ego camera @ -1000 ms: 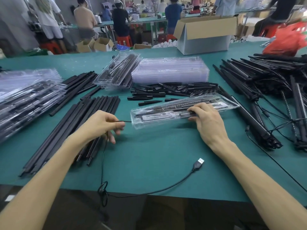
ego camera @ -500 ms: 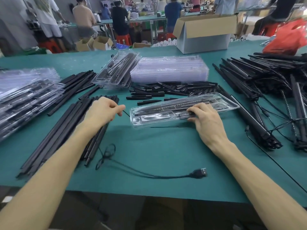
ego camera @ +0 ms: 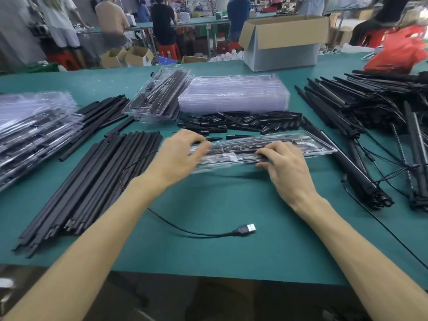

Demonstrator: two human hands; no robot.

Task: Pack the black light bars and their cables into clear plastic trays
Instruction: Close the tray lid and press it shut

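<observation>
Plenty done already: packed trays [ego camera: 34,128] are stacked at the left, but loose light bars [ego camera: 92,179] beside them and a tangled pile [ego camera: 370,105] at the right wait their turn. One clear tray [ego camera: 322,148] sits mid-table with a bar inside, while a USB cable [ego camera: 245,229] lies out on the green mat [ego camera: 231,200] (not tucked in yet). Right hand [ego camera: 284,167] grips the tray's near edge, fingers curled on top, thumb below. Left hand [ego camera: 183,151] hovers at the tray's left end, too blurred to tell if it pinches anything.
</observation>
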